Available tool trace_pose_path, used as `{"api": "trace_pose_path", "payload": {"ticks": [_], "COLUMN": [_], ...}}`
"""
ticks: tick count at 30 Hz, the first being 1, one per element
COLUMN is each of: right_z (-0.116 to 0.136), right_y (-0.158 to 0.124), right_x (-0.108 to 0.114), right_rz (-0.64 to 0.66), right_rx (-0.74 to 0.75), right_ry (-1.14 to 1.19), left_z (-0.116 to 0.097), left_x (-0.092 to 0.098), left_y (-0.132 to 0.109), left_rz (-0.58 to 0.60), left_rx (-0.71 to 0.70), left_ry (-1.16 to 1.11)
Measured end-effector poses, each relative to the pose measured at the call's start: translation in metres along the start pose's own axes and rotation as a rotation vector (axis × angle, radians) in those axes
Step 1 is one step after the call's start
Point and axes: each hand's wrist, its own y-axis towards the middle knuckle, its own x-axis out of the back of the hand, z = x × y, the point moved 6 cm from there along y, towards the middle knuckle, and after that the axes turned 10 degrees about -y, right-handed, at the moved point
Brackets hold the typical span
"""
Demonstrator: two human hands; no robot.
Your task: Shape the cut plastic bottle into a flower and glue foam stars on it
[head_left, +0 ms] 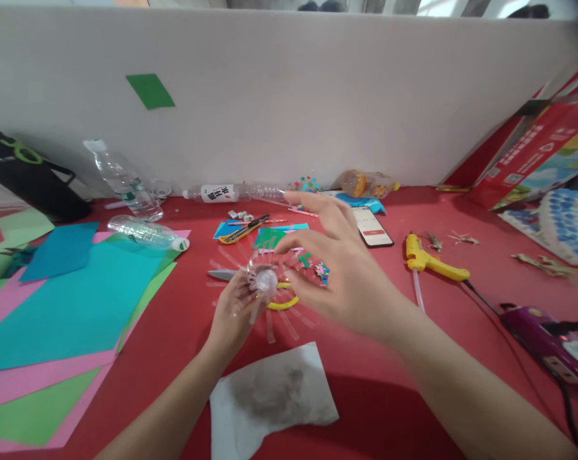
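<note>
My left hand [231, 310] grips a clear plastic bottle top [266, 280] that is cut into thin strips fanning out like petals. It holds the piece just above the red table [384, 396]. My right hand [336, 268] hovers beside and above it, thumb and forefinger pinched near the strips on the right, the other fingers stretched forward. Whether anything sits in that pinch I cannot make out. Small coloured paper stars [321, 269] lie just behind the right fingers. Scissors with yellow handles [283, 303] lie under the plastic piece.
Sheets of coloured paper [73, 306] cover the left side. Clear bottles [147, 233] lie at the back left. A yellow glue gun [432, 260], a purple tool [547, 338], a phone [372, 227], a utility knife [245, 231] and a white tissue [269, 396] surround the hands. A white wall [289, 96] closes the back.
</note>
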Motion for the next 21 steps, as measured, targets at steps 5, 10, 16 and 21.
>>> {"api": "trace_pose_path", "payload": {"ticks": [5, 10, 16, 21], "right_z": [-0.009, -0.009, -0.004, -0.005], "right_y": [0.003, 0.004, 0.001, 0.001], "right_x": [0.014, 0.010, -0.004, -0.007], "right_rz": [-0.078, -0.049, 0.046, 0.061], "right_rx": [-0.037, -0.044, 0.001, 0.038], "right_ry": [0.012, 0.040, 0.049, 0.040], "left_z": [0.008, 0.004, -0.006, -0.007], "left_x": [0.002, -0.001, -0.005, -0.006], "left_y": [0.001, 0.001, -0.001, -0.003], "left_rz": [0.032, 0.029, -0.009, 0.015], "left_rx": [0.005, -0.005, -0.022, -0.027], "left_ry": [-0.029, -0.020, 0.042, 0.049]}}
